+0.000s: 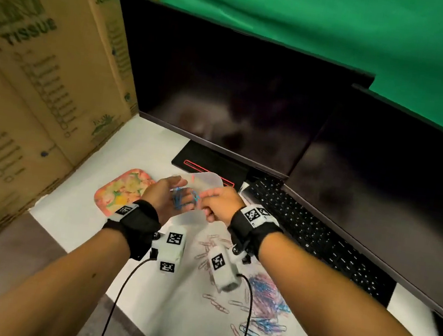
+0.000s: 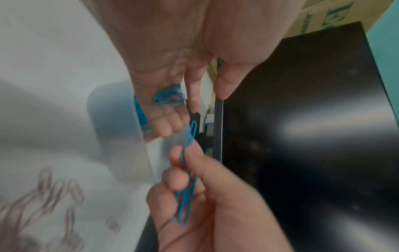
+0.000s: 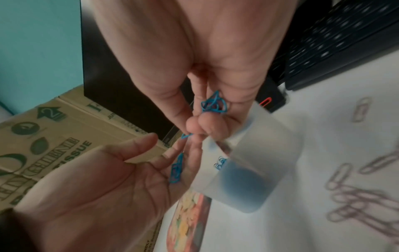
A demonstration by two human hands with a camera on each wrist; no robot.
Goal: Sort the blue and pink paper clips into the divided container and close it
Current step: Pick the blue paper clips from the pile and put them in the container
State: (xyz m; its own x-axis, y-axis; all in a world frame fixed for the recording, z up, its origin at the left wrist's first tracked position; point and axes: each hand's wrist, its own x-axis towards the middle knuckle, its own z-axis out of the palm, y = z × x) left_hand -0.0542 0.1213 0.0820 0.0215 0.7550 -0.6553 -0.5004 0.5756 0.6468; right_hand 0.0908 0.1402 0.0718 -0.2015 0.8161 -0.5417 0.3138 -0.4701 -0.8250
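A translucent divided container (image 1: 207,180) sits on the white desk under both hands, with blue showing through its wall (image 3: 244,184). My left hand (image 1: 174,192) hovers over it, palm up and fingers relaxed, carrying a few blue paper clips (image 3: 177,168) on the palm. My right hand (image 1: 207,204) is just to its right, fingers curled and pinching a small bunch of blue paper clips (image 2: 187,172), one clip sticking out toward the left fingers. A mixed heap of blue and pink clips (image 1: 267,300) lies near the desk's front right. Loose pink clips (image 1: 212,247) are scattered between the heap and the container.
A floral pink tray (image 1: 121,194) lies left of the container. Two dark monitors (image 1: 239,91) and a red-lined stand (image 1: 204,162) fill the back. A black keyboard (image 1: 315,236) runs along the right, and a cardboard box (image 1: 35,73) walls the left.
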